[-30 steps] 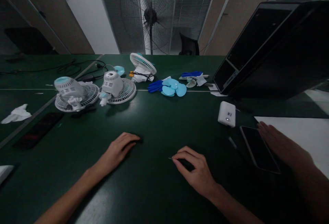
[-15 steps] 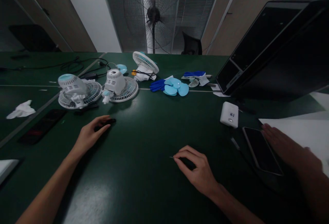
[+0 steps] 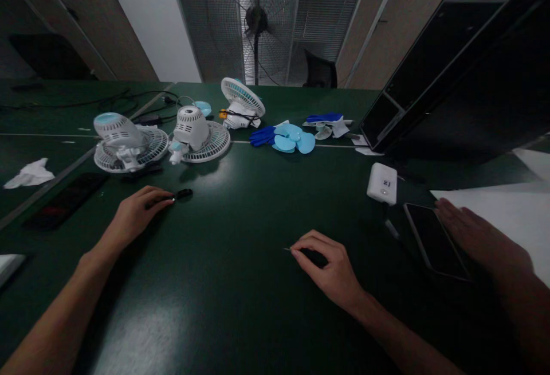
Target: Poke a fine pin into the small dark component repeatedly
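My left hand [image 3: 136, 214] rests low over the green table [image 3: 232, 306], thumb and fingers pinched together. A tiny pale spot shows at its fingertips, too small to name. Just beyond them lies a small black object [image 3: 184, 194], apart from the fingers or barely touching. My right hand [image 3: 324, 266] is closed in a pinch near the middle of the table. From its fingertips a thin, pin-like metal piece [image 3: 287, 249] sticks out to the left; the rest of it is hidden in the fingers.
White fans [image 3: 195, 134] and a light blue fan blade [image 3: 292, 137] on blue gloves stand along the back. Rightward are a white power bank [image 3: 382, 183], a phone [image 3: 436, 240], a black monitor [image 3: 468, 88] and another person's hand [image 3: 481, 234]. A dark phone-like slab [image 3: 64, 200] lies left.
My left hand has drawn back to the left, off the black object, which stays on the table. My right hand keeps its pinch on the pin-like piece. The view has tilted slightly.
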`<state>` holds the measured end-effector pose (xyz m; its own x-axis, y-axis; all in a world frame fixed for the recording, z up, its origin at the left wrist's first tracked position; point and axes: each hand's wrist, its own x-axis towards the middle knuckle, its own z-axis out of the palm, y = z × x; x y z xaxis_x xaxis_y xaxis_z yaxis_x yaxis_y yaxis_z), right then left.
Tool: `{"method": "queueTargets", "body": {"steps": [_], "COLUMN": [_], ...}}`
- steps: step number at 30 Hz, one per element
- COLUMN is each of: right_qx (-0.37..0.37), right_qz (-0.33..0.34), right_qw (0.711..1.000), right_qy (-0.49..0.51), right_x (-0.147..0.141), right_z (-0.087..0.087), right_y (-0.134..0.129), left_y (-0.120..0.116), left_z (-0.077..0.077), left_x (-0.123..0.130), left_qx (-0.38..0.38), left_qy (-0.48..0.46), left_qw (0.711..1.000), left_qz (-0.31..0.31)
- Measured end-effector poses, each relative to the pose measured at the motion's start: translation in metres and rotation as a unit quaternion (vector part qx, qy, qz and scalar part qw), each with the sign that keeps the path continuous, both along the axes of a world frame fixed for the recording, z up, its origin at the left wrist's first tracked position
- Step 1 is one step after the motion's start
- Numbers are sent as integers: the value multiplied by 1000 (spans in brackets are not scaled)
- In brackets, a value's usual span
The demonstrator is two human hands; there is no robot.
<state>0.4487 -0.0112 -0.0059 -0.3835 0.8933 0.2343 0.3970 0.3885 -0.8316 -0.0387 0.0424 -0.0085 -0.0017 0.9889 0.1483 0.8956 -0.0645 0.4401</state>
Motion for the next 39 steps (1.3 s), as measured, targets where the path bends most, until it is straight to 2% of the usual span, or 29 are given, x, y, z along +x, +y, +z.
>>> {"method": "queueTargets", "body": {"steps": [4,7,9,11,14,21,26,30,39], "right_qx": [-3,-4,-5,-5,-3,-14,-15,-15,-20], "right_qz": [-2,0,3,6,7,6,2,-2,0], "right_qw": [1000,1000,1000,1000,1000,1000,1000,1000,1000], "right_qy": [-1,-2,-3,-3,-3,-2,-8,-9,-17], "right_x": [1,0,0,0,1,2,1,0,0], "right_z": [-2,-3,-3,-2,-2,-3,-3,-3,0], "right_y": [0,-1,-1,-1,-2,0,0,-1,-2], "left_y": [-1,-4,-7,-9,-10,-4,-3,-4,-9], "left_z": [-3,-3,-1,2,6,4,-3,-1,10], "left_x": [-1,1,5,11,20,35,37,41,52], "left_qx": [-2,-1,18,45,74,114,78,47,66], "left_qy": [35,36,-12,-101,-201,-304,-358,-361,-268], "left_qw": [999,998,995,984,960,922,908,910,937], "left_qz": [1,44,96,143,181,210,202,195,215]}}
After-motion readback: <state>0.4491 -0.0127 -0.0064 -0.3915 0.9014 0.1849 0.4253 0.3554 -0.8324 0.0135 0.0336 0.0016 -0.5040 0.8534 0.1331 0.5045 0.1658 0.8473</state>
